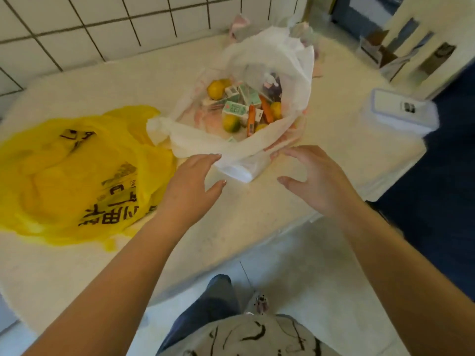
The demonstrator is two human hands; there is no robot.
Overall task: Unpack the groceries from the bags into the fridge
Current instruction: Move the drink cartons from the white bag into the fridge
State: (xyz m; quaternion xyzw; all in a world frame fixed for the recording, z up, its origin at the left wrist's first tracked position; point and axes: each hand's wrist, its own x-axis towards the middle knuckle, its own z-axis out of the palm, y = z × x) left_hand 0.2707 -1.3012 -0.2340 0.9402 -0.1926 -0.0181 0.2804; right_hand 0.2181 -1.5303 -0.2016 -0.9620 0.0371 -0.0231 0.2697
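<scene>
**Two hands at the mouth of the white bag**

The pale table (257, 222) runs along a tiled wall (77, 24). On its left lies a flattened yellow bag (64, 181) with dark print. Just beside it, mid-table, a white bag (270, 73) stands open, holding small cartons (235, 109), oranges (216, 89) and orange sticks (266, 109). A lidded plastic box (403, 111) sits at the table's right edge. The left hand (190, 186) touches the bag's near rim, fingers loose. The right hand (318, 181) hovers beside it, fingers spread, holding nothing.
</scene>
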